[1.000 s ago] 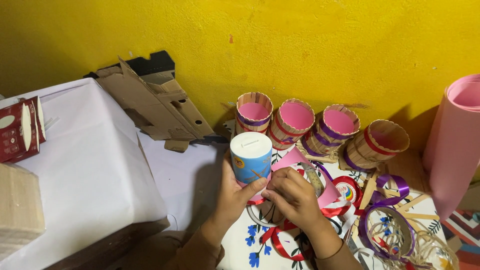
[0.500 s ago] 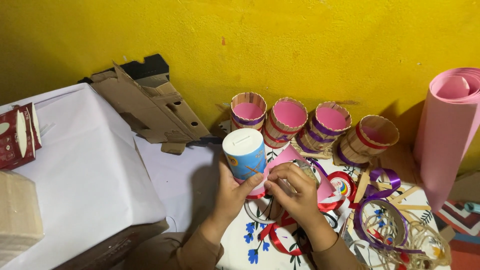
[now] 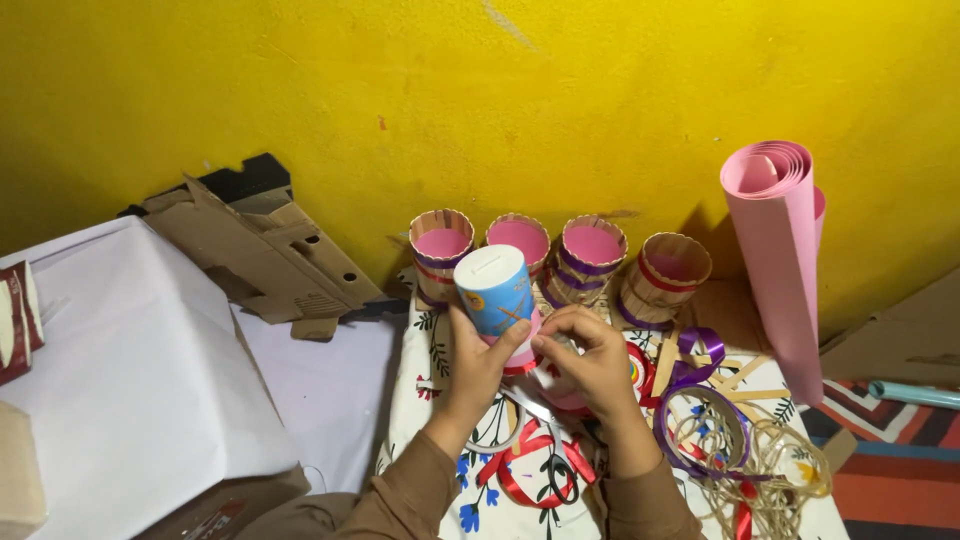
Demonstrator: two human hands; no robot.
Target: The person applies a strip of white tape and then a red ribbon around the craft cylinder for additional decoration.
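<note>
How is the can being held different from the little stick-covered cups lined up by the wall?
The blue can has a closed white top and a smooth printed side; the stick-covered cups are open, pink inside, ribbon-banded. The left hand holds the can up, while the cups sit against the yellow wall. Both are round.

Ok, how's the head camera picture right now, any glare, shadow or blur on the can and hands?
Head view: sharp, no glare on the blue can; left hand and right hand are evenly lit. The pink roll casts a soft shadow on the yellow wall, and the wall darkens toward the left corner.
</note>
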